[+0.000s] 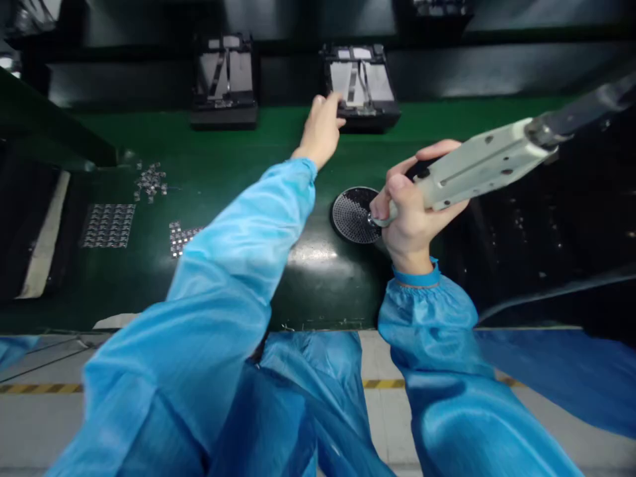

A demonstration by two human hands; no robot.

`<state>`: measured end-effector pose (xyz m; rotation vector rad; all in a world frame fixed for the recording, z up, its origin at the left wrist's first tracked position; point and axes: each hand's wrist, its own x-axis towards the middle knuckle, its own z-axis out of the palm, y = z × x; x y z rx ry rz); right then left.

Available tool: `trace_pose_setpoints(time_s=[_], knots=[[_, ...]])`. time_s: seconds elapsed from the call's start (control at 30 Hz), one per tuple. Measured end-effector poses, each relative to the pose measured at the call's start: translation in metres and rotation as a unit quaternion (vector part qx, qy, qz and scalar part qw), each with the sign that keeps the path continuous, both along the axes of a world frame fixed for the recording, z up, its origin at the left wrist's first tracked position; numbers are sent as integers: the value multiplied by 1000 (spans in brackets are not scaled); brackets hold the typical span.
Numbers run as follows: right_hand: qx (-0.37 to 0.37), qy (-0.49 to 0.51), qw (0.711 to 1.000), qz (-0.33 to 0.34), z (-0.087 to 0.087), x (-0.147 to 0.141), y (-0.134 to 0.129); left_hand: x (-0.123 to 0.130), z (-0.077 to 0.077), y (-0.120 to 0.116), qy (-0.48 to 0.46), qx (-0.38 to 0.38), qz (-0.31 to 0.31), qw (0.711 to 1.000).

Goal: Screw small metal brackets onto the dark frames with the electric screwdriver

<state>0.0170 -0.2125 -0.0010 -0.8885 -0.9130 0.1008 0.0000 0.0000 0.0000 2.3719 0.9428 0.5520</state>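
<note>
L hand [322, 129] stretched out, fingers touching near edge of black fixture [361, 86] at far side of green tabletop [223, 165], not gripping. R hand [412, 215] clenched on electric screwdriver [477, 169]. Best: drag fixture close w/ flat fingers, keep driver tip clear.

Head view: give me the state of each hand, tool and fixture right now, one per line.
Left hand: stretched forward, fingers touching the near edge of the right fixture.
Right hand: closed in a grip on the power screwdriver.
Power screwdriver: held tilted, tip down beside the perforated disc.
Right fixture: on the green belt, part loaded.
Left fixture: on the belt, untouched.
Perforated disc: lying flat.
</note>
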Motion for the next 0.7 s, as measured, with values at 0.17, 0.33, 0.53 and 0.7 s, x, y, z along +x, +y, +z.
trace_pose_setpoints(time_s=[0.17, 0.33, 0.53, 0.7], knots=[[-60, -9, 998, -30, 0, -1, 2, -99, 47, 5, 24, 14, -48, 998], [-86, -12, 995, -50, -1, -1, 3, -240, 60, -49, 25, 24, -60, 998], [-91, -43, 994, -32, 1, -3, 3, -324, 28, -162, 40, 4, 15, 999], [-22, -53, 998, 10, 2, -1, 7, -345, 23, -173, 144, -8, -53, 988]])
